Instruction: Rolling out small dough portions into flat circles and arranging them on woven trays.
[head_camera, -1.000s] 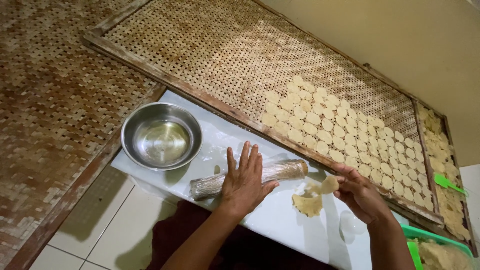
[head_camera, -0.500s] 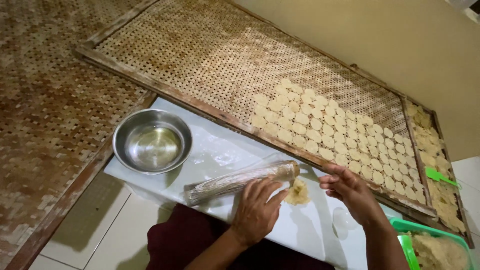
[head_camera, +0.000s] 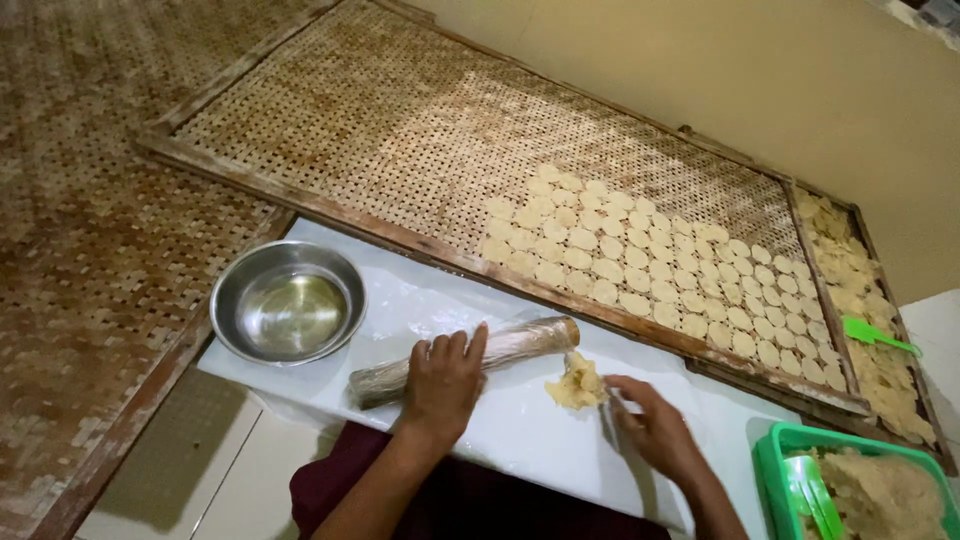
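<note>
Left hand (head_camera: 440, 385) lies flat, palm down, fingers spread, on the middle of a plastic-wrapped rolling pin (head_camera: 465, 358); grip is wide and loose, pressing on the pin, not closed around it. Right hand (head_camera: 655, 430) rests on the white board (head_camera: 520, 430) just beside a crumpled lump of pale dough (head_camera: 575, 383); its fingers are partly curled, and whether they pinch anything cannot be told. The dough sits on the board between the pin's right end and the right hand, touching or nearly touching the pin. A steel bowl (head_camera: 288, 315) stands at the board's left end, apparently with a little liquid. Progress, as a judgement: the woven drying rack (head_camera: 330, 130) carries neat rows of small pale discs (head_camera: 640, 265) over roughly its right third, the rest bare; a second rack (head_camera: 860, 300) at right is more heaped; a green basket (head_camera: 790, 445) at lower right holds more crumbly dough, so much remains. Against the earlier frames: the pin has shifted nearer the person, the left hand has moved back onto it, and the dough now looks bunched, not flat.
</note>
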